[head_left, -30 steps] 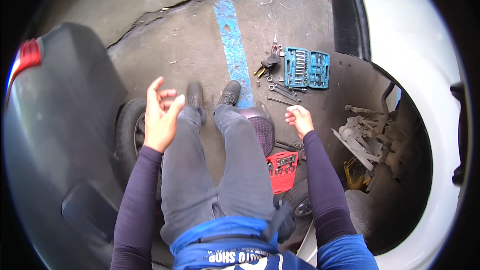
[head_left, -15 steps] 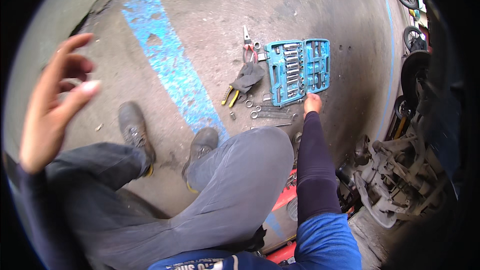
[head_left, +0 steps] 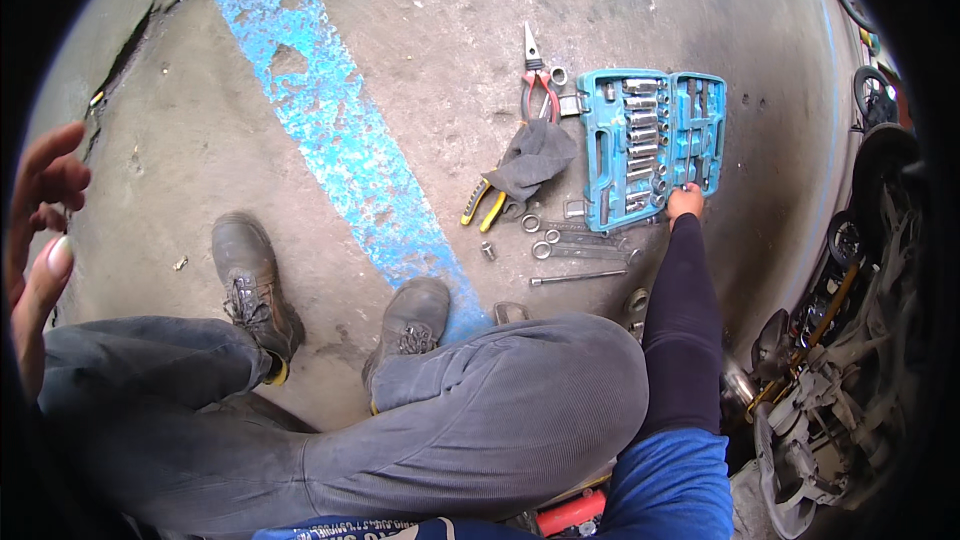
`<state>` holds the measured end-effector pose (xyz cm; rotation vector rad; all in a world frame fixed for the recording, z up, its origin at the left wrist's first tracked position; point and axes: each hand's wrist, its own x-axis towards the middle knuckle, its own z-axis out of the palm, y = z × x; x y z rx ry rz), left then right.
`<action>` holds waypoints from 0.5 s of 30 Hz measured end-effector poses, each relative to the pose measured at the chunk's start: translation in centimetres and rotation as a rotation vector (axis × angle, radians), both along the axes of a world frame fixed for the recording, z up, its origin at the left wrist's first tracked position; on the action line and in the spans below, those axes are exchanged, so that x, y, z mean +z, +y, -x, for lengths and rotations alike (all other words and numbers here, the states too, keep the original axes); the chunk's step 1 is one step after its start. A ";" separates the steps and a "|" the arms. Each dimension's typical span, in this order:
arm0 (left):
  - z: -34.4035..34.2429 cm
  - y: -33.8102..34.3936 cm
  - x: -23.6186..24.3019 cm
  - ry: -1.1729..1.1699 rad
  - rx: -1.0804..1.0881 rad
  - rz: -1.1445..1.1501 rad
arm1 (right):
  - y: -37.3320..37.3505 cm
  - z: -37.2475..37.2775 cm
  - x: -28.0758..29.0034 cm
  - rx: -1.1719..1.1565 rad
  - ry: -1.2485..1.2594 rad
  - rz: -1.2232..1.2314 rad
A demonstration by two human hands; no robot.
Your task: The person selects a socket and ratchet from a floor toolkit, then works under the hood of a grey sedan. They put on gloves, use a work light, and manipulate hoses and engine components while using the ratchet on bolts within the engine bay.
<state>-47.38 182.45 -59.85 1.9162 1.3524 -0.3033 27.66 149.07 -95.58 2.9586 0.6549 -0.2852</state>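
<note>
I sit on a concrete floor with my legs in grey trousers stretched out. My right hand [head_left: 685,202] reaches forward in a dark sleeve and its fingers touch the near edge of an open blue socket set case [head_left: 650,140]; whether they grip a socket is hidden. My left hand [head_left: 40,230] is raised at the far left edge, fingers apart, holding nothing. Wrenches [head_left: 580,245] lie on the floor just left of my right hand.
A dark rag [head_left: 530,162] lies over yellow-handled pliers [head_left: 480,208], with red-handled pliers [head_left: 535,70] beyond. A blue painted stripe [head_left: 340,140] crosses the floor. Vehicle suspension and brake parts [head_left: 840,360] crowd the right edge. A red tool [head_left: 570,515] lies under my leg.
The view has swung down and closer to the tools. My right hand has stayed at the near edge of the blue case. My left hand has drifted further left, still raised.
</note>
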 end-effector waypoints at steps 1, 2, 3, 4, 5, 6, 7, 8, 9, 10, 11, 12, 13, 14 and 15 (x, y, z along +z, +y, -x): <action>-0.3 -0.1 0.1 0.010 0.002 0.002 | -0.3 -0.5 -0.4 -0.003 0.009 0.028; -0.6 -0.2 0.2 0.020 0.004 0.004 | -0.5 -1.0 -1.0 -0.008 -0.030 0.057; -0.8 -0.3 0.2 0.029 0.005 0.007 | -0.5 -1.4 -1.5 -0.036 -0.010 0.016; -0.9 -0.1 0.2 0.034 0.009 0.050 | -0.6 -1.8 -1.9 -0.081 -0.027 0.010; -0.9 -0.1 0.0 0.018 -0.037 -0.040 | -0.5 -2.3 -1.9 -0.114 0.015 -0.082; -0.9 0.0 -0.3 -0.017 0.002 -0.006 | -0.5 -2.6 -1.9 -0.212 0.107 -0.094; -0.9 0.0 -0.6 -0.026 0.021 -0.006 | -0.5 -2.7 -1.7 -0.079 0.057 0.030; -1.0 0.1 -0.9 0.003 -0.002 -0.042 | -0.5 -2.7 -1.1 -0.031 -0.001 0.225; -1.1 0.2 -1.2 0.001 0.000 -0.047 | -0.5 -2.3 -0.5 -0.034 0.035 0.249; -1.3 0.3 -1.3 -0.043 0.016 -0.032 | -0.4 -1.8 0.4 0.063 0.092 0.305; -1.5 0.5 -1.6 -0.050 -0.004 -0.033 | -0.5 -1.0 1.4 0.111 0.073 0.347; -1.9 0.6 -1.7 -0.002 -0.019 -0.023 | -0.7 0.0 2.7 0.136 0.065 0.386; -2.4 0.8 -1.8 -0.073 -0.068 -0.055 | -0.5 1.3 3.7 0.248 -0.008 0.437; -2.9 0.9 -1.9 -0.086 -0.115 -0.083 | -0.1 2.6 5.1 0.295 -0.043 0.425; -3.6 1.0 -1.9 -0.039 -0.128 -0.090 | 0.5 3.7 6.8 0.320 -0.065 0.413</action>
